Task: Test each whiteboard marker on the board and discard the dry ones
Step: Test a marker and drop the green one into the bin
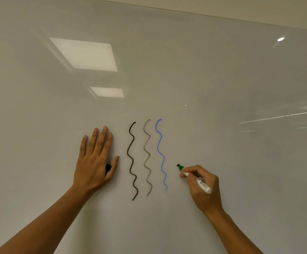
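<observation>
left hand (94,162) flat on whiteboard (204,79), dark cap (108,167) under thumb | right hand (203,186) grips green marker (194,177), tip right of blue line (161,154)

The left hand (94,162) is laid flat with fingers straight and spread upward, forearm extended from lower left. The right hand (202,186) is curled in a pinching grip, its forearm raised from lower right.

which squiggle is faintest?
The middle line: pale grey, between the dark line and the blue line.
</observation>
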A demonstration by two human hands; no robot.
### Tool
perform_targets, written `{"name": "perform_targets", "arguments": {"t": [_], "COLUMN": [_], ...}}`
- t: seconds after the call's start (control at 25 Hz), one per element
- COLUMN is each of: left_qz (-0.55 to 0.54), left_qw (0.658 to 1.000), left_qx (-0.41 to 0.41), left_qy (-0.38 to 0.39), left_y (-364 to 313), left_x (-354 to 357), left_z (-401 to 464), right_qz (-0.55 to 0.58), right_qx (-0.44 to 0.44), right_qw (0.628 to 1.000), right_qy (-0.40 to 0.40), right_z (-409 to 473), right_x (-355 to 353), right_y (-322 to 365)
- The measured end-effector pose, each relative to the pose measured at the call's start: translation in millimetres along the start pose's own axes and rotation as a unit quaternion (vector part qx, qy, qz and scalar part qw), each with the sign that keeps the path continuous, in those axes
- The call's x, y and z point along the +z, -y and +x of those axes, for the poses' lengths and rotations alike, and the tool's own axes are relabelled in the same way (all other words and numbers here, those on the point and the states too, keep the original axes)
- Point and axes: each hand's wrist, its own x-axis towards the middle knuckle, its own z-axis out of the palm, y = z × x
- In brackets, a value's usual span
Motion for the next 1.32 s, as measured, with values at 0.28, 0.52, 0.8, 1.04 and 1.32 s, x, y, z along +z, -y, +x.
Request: {"name": "perform_targets", "arguments": {"t": [0.28,0.52,0.8,1.04,1.32], "left_qz": [-0.003,-0.011,-0.035,-0.067,-0.102], "left_qw": [1.000,1.000,0.999,0.994,0.983], "left_qx": [0.001,-0.005,-0.040,-0.076,-0.097], "left_qy": [-0.001,-0.003,0.009,0.049,0.118], "left_y": [0,-1,-14,-31,-49], "left_x": [2,4,9,11,12], "left_z": [-3,-6,-35,-86,-167], "right_qz": [-0.039,-0.089,-0.135,-0.001,0.116], "right_qx": [-0.001,-0.002,0.062,0.217,0.342], "right_qw": [0.999,0.996,0.989,0.976,0.931], "right_qy": [0.002,0.000,0.025,0.031,0.045], "right_z": [-22,-41,-64,-89,-132], "right_x": [-2,-13,-15,-16,-10], "right_y": [-14,-27,-21,1,18]}}
